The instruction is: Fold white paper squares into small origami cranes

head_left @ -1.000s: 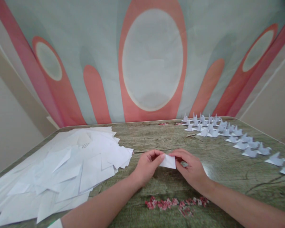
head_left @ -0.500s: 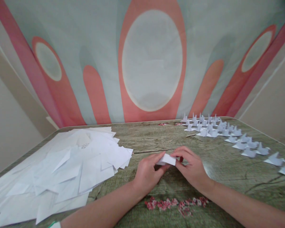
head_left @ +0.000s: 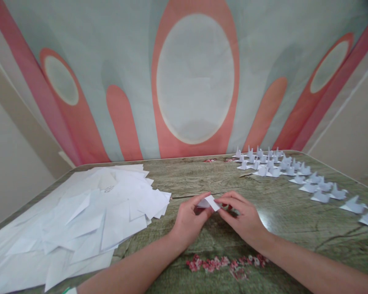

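A small folded piece of white paper [head_left: 213,203] is held just above the table, pinched from both sides. My left hand [head_left: 188,218] grips its left part between thumb and fingers. From the right, my right hand [head_left: 242,214] closes thumb and fingertips on its other edge. The fingertips cover part of the folds. Rows of white folded paper birds [head_left: 320,197] stand at the right and far right of the table. To the left of my hands lies a broad, loose pile of white paper sheets [head_left: 88,224].
The wood-patterned table [head_left: 178,179] carries a printed band of pink flowers [head_left: 214,264] near its front. Behind it rises a wall covering [head_left: 196,81] with coral and grey-green shapes. The paper pile reaches the left table edge.
The folded paper has turned in my fingers, now showing a narrow slanted white face. My right hand has shifted slightly left, closer to my left hand.
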The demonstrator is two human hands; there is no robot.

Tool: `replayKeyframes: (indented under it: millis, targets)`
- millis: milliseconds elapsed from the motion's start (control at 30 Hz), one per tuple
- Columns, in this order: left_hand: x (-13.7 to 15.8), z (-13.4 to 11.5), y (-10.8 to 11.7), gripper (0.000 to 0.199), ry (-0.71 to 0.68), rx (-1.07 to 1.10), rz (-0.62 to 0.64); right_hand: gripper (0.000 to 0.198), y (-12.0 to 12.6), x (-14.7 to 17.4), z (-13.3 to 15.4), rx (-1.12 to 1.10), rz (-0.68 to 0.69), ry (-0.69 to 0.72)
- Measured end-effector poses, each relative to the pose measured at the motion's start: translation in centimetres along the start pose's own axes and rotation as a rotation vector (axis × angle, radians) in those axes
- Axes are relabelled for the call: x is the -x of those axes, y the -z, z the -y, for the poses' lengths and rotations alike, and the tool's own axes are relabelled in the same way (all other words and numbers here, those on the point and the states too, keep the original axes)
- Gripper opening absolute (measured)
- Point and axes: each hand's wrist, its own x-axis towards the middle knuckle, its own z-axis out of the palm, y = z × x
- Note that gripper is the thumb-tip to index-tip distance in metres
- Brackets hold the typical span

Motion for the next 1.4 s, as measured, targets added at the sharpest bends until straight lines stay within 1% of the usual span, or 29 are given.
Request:
replayKeyframes:
  millis: [100, 267, 400, 567, 733, 867, 1033, 1133, 1267, 1400]
  targets:
    - [-0.1, -0.2, -0.1, 0.04, 0.027, 0.081, -0.015, 0.017, 0.0, 0.0, 0.2, -0.018, 0.004, -0.026]
    - [-0.2, -0.2, -0.3, 0.041, 0.051, 0.241, 0.003, 0.013, 0.1, -0.1, 0.7, -0.027, 0.002, -0.042]
    - [-0.2, -0.4, -0.3, 0.041, 0.078, 0.312, 0.021, 0.012, 0.0, 0.0, 0.9, -0.047, 0.012, -0.057]
    - [-0.1, -1.3, -0.2, 0.041, 0.104, 0.38, 0.052, 0.012, -0.1, 0.1, 0.8, -0.062, 0.025, -0.069]
    - [0.1, -1.4, 0.0, 0.039, 0.162, 0.486, 0.077, 0.013, 0.0, 0.1, 0.7, -0.074, -0.006, -0.058]
    - [0.1, -1.0, 0.0, 0.036, 0.193, 0.622, 0.119, 0.014, 0.1, 0.0, 0.5, -0.056, -0.037, -0.046]
    - [0.0, -1.1, 0.2, 0.042, 0.228, 0.767, 0.208, 0.015, 0.3, -0.1, -0.1, -0.015, -0.055, -0.043]
    - [-0.1, -1.3, 0.3, 0.038, 0.236, 0.851, 0.249, 0.015, 0.4, -0.2, -0.4, -0.027, -0.076, -0.061]
    - [-0.2, -1.2, 0.3, 0.031, 0.239, 0.852, 0.222, 0.016, 0.4, -0.4, -0.4, -0.054, -0.086, -0.056]
    - [-0.3, -1.1, 0.2, 0.033, 0.261, 0.814, 0.181, 0.016, 0.5, -0.4, -0.4, -0.023, -0.094, -0.022]
